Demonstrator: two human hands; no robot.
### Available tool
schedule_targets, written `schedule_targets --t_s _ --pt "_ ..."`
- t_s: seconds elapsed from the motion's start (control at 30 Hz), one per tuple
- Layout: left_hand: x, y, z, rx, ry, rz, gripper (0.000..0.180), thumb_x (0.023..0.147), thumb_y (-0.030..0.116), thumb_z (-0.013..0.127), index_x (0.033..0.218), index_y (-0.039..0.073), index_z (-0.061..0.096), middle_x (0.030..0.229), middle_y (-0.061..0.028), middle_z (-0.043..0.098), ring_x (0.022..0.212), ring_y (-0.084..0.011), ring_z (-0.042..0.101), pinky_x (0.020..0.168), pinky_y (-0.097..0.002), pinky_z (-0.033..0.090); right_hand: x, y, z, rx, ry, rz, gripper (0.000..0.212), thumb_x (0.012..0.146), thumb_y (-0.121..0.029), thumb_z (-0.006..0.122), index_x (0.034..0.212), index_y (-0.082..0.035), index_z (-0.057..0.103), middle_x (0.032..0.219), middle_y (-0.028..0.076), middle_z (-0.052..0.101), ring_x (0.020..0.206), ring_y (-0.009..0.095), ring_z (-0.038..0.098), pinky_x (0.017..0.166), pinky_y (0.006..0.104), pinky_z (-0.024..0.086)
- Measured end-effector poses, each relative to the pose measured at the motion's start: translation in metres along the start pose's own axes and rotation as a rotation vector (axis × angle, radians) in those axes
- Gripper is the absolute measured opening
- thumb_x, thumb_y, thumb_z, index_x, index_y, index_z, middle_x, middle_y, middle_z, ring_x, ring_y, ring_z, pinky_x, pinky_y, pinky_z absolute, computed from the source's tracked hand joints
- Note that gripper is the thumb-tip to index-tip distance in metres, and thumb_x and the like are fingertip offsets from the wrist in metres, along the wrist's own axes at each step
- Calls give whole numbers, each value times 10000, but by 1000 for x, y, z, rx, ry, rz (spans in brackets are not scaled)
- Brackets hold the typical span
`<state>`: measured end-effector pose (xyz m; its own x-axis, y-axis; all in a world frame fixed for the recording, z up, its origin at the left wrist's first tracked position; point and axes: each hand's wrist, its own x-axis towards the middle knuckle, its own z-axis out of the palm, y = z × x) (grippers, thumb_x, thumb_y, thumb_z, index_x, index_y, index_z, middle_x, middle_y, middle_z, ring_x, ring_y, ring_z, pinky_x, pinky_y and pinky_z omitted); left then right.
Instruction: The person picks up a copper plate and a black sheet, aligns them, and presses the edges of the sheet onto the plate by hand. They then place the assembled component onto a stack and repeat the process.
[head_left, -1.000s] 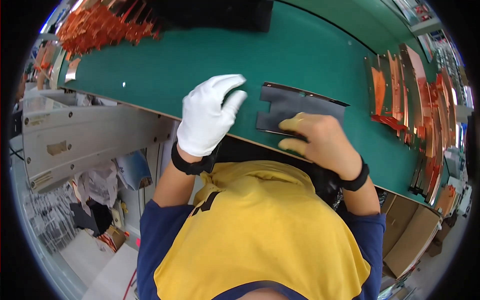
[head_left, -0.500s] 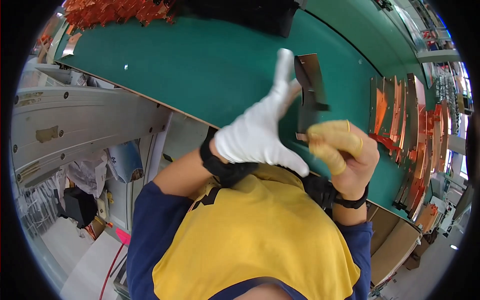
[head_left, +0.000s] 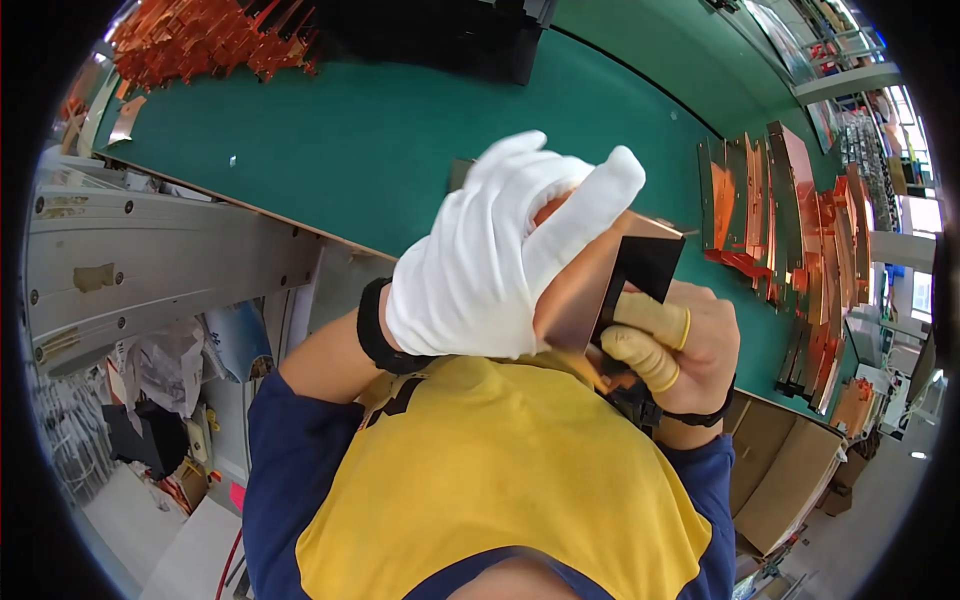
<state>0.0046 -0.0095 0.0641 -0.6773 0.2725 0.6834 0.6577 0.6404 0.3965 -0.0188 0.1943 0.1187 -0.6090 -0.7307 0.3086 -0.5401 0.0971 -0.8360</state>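
Observation:
My left hand [head_left: 490,250], in a white glove, is wrapped round a bent copper-coloured metal plate [head_left: 585,300] just in front of my chest. The plate is tilted, and its far part is hidden behind the glove. A flat black area [head_left: 648,262] shows on its right side; whether it is a separate sheet or part of the plate I cannot tell. Yellow finger cots cover some fingers of my right hand [head_left: 690,340]. Those fingers are curled against the black area and grip the plate at its right edge.
The green tabletop [head_left: 340,150] stretches out below the hands. At its far left is a heap of copper-coloured parts [head_left: 210,40], with one loose piece [head_left: 125,118] near the edge. A black object [head_left: 430,40] lies at the far side. Several bent copper-coloured plates [head_left: 790,220] stand at the right.
My left hand was spread beside the plate and has now closed round it. The plate has been turned and brought nearer my chest, its copper face showing. My right hand keeps hold.

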Motion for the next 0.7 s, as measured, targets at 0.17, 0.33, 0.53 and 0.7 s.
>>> schedule_targets --t_s 0.17,0.33,0.53,0.7 --pt "-9 6 -1 -594 -135 -138 971 633 40 696 1479 -35 226 1241 -175 530 1128 -361 521 1054 -455 361 -5 -6 1 -65 -1 -102 242 816 -118 726 885 102 653 651 134 638 578 274 648 722 369 574" --pt "-2 9 -3 -757 -113 -132 1054 641 103 744 1493 -47 141 1290 -189 516 1176 -343 507 1099 -423 314 0 -8 7 64 47 -164 365 760 -221 780 865 103 648 614 135 610 539 287 624 699 385 565" --pt "6 -3 1 -371 -99 -24 988 674 89 784 1472 -50 219 1246 -199 515 1058 -375 546 918 -384 460 5 -4 5 103 -35 -263 667 608 -468 842 863 115 641 657 141 621 586 301 646 747 421 559" --pt "0 -7 17 -406 -25 -130 938 722 124 801 1461 -29 246 1275 -160 503 1189 -303 492 996 -358 421 12 -19 12 -184 -88 -336 700 577 -488 839 919 94 655 789 144 675 685 304 672 765 396 554"
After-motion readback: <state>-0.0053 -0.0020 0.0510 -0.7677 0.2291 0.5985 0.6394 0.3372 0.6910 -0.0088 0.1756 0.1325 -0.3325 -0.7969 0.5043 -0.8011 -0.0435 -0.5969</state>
